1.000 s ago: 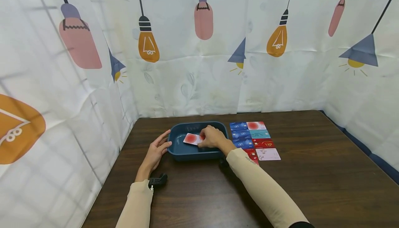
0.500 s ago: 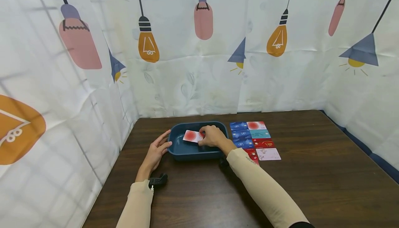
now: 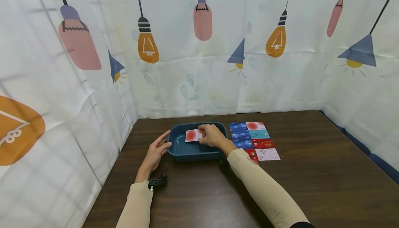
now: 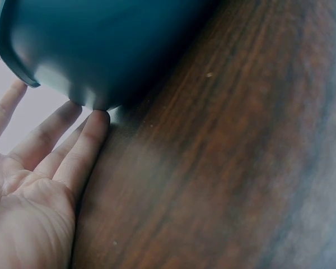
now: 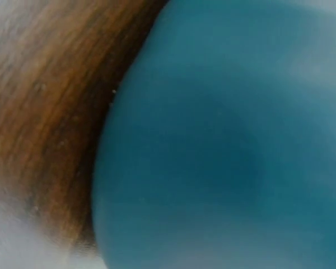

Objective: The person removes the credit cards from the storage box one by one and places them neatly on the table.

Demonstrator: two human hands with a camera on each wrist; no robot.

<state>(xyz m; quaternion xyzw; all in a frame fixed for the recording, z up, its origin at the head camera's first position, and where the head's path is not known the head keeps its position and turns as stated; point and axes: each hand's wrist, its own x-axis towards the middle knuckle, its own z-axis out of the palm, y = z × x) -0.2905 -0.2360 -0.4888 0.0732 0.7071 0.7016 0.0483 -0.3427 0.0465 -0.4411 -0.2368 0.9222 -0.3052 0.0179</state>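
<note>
In the head view a dark blue plastic bin (image 3: pixel 196 157) sits on the table. My right hand (image 3: pixel 213 136) reaches over its near wall and pinches a white card with a red circle (image 3: pixel 191 136) inside it. The card's right end is hidden by the fingers. At the bin's left end is my left hand (image 3: pixel 156 153), its fingers spread along the outer wall. The left wrist view shows these fingertips (image 4: pixel 99 120) against the bin wall (image 4: pixel 101 50), low by the table. Only the bin's side (image 5: pixel 213 145) fills the right wrist view; the hand is not seen there.
Right of the bin, cards lie in two columns: several blue cards (image 3: pixel 240 134) above a red one (image 3: pixel 251 154), then a red-circle card (image 3: pixel 255 125), a teal card (image 3: pixel 260 133), a red VIP card (image 3: pixel 263 143) and a pale pink card (image 3: pixel 267 154). A printed curtain (image 3: pixel 193 82) stands behind.
The pinched card has shifted slightly up and to the right within the bin and turned from tilted to nearly level. The left hand stays in place.
</note>
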